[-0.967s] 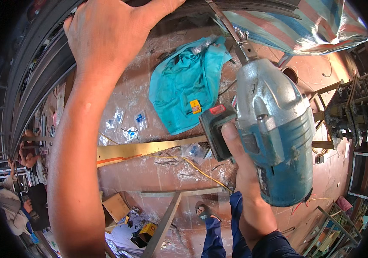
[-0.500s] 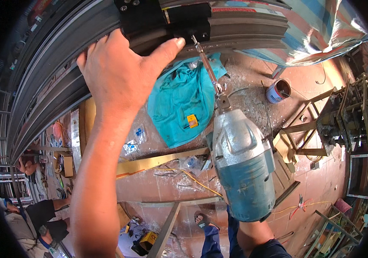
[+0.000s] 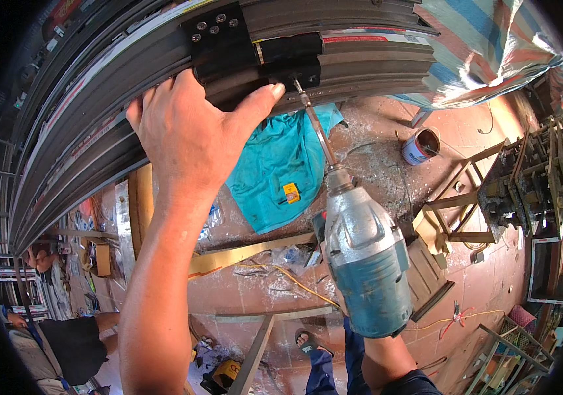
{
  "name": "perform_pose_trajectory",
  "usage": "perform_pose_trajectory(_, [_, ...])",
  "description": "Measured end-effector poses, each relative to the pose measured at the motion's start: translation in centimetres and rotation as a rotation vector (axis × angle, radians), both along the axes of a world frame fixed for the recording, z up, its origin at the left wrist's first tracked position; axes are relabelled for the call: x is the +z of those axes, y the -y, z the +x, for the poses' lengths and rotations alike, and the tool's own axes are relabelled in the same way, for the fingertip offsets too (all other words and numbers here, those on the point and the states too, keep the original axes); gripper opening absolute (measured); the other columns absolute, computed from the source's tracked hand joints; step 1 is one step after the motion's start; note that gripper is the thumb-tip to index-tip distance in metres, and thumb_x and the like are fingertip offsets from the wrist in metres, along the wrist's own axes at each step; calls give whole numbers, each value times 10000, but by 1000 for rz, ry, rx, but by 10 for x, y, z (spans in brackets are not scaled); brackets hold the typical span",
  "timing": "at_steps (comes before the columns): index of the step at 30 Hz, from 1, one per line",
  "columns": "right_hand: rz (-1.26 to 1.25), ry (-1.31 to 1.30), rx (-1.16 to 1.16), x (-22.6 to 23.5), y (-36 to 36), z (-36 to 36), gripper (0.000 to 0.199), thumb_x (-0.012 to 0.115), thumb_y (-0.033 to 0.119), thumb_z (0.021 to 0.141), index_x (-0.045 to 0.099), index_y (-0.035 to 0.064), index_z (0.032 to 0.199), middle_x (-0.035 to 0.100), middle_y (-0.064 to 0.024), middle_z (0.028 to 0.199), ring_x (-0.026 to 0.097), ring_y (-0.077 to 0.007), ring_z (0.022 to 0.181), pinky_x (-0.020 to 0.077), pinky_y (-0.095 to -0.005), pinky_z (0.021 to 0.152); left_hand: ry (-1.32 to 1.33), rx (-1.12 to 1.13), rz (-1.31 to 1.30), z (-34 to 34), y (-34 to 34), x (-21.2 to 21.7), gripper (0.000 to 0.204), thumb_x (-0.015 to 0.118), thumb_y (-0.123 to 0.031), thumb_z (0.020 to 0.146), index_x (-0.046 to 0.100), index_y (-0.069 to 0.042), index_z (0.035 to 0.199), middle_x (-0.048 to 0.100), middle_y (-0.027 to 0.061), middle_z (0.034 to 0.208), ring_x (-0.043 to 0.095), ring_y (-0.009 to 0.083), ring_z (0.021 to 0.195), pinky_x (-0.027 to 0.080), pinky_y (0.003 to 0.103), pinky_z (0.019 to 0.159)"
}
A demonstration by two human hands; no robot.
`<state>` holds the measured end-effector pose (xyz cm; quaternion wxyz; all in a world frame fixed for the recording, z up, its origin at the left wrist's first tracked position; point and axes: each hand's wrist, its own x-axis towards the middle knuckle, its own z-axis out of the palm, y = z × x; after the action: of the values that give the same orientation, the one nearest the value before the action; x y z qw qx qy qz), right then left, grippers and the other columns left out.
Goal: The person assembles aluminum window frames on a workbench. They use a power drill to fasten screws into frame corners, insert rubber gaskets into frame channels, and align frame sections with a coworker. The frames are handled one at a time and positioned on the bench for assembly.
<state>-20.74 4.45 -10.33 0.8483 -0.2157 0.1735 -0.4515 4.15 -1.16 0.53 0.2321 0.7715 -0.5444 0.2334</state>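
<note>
Nearest the camera, the drill [image 3: 367, 270], teal and grey, rises from the lower edge; the right hand [image 3: 380, 345] is almost wholly hidden behind it, so whether its fingers are wrapped tight cannot be told. The long bit [image 3: 316, 128] slants up and left to the black bracket [image 3: 252, 46] on the dark rail [image 3: 97, 125], its tip just beside the left thumb. The left hand [image 3: 192, 131] lies pressed on the rail, fingers together over its edge, thumb spread toward the bracket's lower corner. Far below is a reddish tiled floor [image 3: 386, 164] littered with dust and scraps: a teal cloth [image 3: 275, 171], a paint can [image 3: 419, 146], a wooden plank [image 3: 242, 253], a yellow cord [image 3: 294, 280] and metal frames to the right. A striped tarp [image 3: 485, 46] hangs at upper right; another person [image 3: 71, 339] crouches at lower left. Since half a second ago the bracket has slid lower into view, and the drill has swung rightward.
</note>
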Motion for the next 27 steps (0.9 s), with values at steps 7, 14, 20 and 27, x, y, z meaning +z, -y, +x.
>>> perform_pose_trajectory(7, [-3, -88, -36, -2, -1, -8, 434, 594, 277, 1066, 587, 43, 1431, 703, -93, 1228, 683, -185, 1055, 579, -330, 894, 3, -6, -29, 1, 0, 0, 664, 842, -659, 808, 759, -51, 1060, 766, 135, 1046, 666, 358, 1114, 348, 511, 1108])
perform_pose_trajectory(14, [-7, -156, -52, -1, -3, -16, 463, 657, 223, 1037, 574, 42, 1455, 688, -97, 1277, 667, -189, 1108, 565, -336, 937, 21, -51, -87, 2, 2, -1, 744, 862, -646, 773, 736, 45, 1017, 743, 215, 964, 690, 389, 1017, 392, 548, 1051])
perform_pose_trajectory(20, [-14, -199, -65, -1, -3, -22, 505, 711, 177, 1012, 563, 41, 1476, 675, -101, 1319, 654, -192, 1153, 554, -342, 973, 33, -24, -58, 0, 3, -2, 747, 852, -659, 783, 729, 47, 996, 736, 215, 950, 688, 392, 998, 395, 552, 1044])
perform_pose_trajectory(27, [-22, -276, -62, 0, -4, -24, 569, 774, 124, 983, 550, 40, 1500, 660, -106, 1368, 638, -196, 1206, 540, -349, 1016, 1, -16, 7, 1, -2, 5, 808, 820, -697, 811, 709, 47, 1104, 739, 250, 1054, 669, 441, 1079, 389, 575, 1060])
